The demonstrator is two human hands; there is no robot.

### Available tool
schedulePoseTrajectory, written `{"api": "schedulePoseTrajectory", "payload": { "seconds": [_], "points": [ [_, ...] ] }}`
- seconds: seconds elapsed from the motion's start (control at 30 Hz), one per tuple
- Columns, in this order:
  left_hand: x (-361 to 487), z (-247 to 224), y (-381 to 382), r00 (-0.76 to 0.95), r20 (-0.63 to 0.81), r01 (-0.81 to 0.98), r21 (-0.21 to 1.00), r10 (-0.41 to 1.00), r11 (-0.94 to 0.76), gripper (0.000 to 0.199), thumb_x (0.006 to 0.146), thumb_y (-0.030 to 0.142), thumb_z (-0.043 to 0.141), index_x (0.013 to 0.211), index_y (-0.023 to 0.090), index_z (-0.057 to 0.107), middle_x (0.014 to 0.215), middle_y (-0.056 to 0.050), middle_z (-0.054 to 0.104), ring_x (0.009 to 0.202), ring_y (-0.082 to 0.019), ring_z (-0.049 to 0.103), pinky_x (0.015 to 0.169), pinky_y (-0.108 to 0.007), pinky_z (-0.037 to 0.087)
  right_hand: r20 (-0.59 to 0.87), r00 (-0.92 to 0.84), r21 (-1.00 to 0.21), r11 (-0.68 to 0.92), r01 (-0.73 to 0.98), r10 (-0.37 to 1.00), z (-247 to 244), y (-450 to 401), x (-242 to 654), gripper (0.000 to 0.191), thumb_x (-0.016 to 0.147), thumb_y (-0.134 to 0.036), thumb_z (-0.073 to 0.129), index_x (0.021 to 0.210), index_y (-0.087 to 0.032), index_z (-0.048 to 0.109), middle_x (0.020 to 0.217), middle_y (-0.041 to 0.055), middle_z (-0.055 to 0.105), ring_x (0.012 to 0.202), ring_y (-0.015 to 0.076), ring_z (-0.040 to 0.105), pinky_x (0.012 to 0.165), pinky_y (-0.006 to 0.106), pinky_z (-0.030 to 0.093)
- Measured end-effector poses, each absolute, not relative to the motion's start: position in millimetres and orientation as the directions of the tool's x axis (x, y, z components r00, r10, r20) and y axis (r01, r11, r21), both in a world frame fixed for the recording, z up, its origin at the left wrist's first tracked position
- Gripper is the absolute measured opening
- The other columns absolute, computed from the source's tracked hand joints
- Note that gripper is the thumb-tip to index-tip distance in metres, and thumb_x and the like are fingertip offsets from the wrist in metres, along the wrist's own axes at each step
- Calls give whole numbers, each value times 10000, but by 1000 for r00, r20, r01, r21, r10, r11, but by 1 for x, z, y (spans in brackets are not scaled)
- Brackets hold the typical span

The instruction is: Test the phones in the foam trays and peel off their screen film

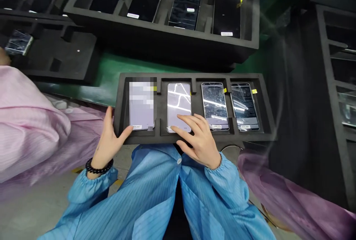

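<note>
A black foam tray (197,106) lies before me with several phones in its slots. My left hand (111,136) holds the tray's lower left corner, index finger along the outer side and thumb over the rim by the leftmost phone (141,112); its other fingers are hidden. Over the lower part of the second phone (178,99), lit pale lilac, my right hand (196,136) is spread, fingertips at the screen. Farther right, a third phone (214,102) and a rightmost phone (244,102) show dark screens with lines of text. Yellow tabs and white labels mark the phones.
Behind, a stack of foam trays (167,34) holds more dark phones. A lower foam tray (69,52) at left carries a wrapped phone (19,42). More trays (324,47) stand at right. People in pink sleeves (30,117) are close on both sides. The bench (116,65) is green.
</note>
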State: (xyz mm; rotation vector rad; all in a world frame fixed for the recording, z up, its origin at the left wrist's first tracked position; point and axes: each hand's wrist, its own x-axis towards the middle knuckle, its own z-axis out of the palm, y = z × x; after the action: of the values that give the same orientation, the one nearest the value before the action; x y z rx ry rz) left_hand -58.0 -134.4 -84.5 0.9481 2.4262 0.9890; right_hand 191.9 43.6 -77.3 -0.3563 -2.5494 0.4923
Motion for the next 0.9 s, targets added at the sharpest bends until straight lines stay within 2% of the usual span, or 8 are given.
{"api": "schedulePoseTrajectory", "payload": {
  "seconds": [0.07,0.17,0.33,0.47,0.6,0.7,0.8,0.9],
  "points": [
    [-57,-90,-132,-754,-119,384,718,646,581,1064,771,610,704,1601,179,196,1662,-180,259,1561,-375,236,1301,-595,200,401,-862,-344,923,171,309,-79,44,191,320,1015,-366,509,1261,-235,666,1428,127,619,1271,251,555,1136,503,374],
    [-54,-90,-127,-790,-132,326,737,599,592,1169,675,566,797,1598,171,200,1661,-183,257,1563,-355,236,1306,-558,199,349,-894,-291,940,181,280,-79,44,191,313,1005,-385,533,1230,-223,677,1426,119,625,1259,256,560,1157,506,339],
    [-51,-88,-122,-808,-132,234,823,574,518,1084,751,629,693,1587,179,172,1644,-195,276,1540,-293,311,1295,-479,258,363,-889,-337,929,155,280,-77,45,191,399,1012,-405,497,1323,-192,627,1380,129,650,1250,255,567,1128,481,377],
    [-51,-90,-120,-826,-110,236,823,553,516,1156,647,539,844,1573,209,236,1641,-193,272,1546,-330,278,1304,-533,197,343,-901,-326,933,150,265,-77,44,192,322,998,-393,532,1213,-213,691,1409,125,634,1244,263,577,1119,499,389],
    [-50,-90,-119,-819,-102,219,854,564,472,982,767,577,739,1561,260,256,1630,-158,309,1537,-293,315,1300,-511,223,337,-899,-344,926,159,279,-77,44,192,412,998,-412,522,1337,-201,624,1407,123,635,1247,260,580,1126,495,397],
    [-49,-88,-118,-824,-105,222,845,557,487,1056,723,572,782,1569,247,242,1629,-166,300,1541,-315,298,1301,-525,212,341,-897,-338,927,160,279,-77,45,191,438,1008,-421,495,1375,-202,593,1394,123,643,1249,256,579,1123,490,396],
    [-48,-87,-118,-821,-107,243,824,561,512,1152,648,548,848,1577,242,238,1653,-158,250,1554,-337,257,1306,-521,205,333,-905,-312,936,161,266,-77,44,191,367,1010,-406,502,1286,-213,649,1406,119,636,1248,255,579,1120,483,389],
    [-49,-88,-119,-817,-108,227,843,566,488,1069,742,588,758,1579,196,220,1640,-183,274,1544,-313,292,1306,-507,217,329,-904,-316,934,167,273,-77,44,191,390,1009,-410,501,1316,-205,627,1401,118,639,1249,252,577,1119,482,391]
  ]
}}
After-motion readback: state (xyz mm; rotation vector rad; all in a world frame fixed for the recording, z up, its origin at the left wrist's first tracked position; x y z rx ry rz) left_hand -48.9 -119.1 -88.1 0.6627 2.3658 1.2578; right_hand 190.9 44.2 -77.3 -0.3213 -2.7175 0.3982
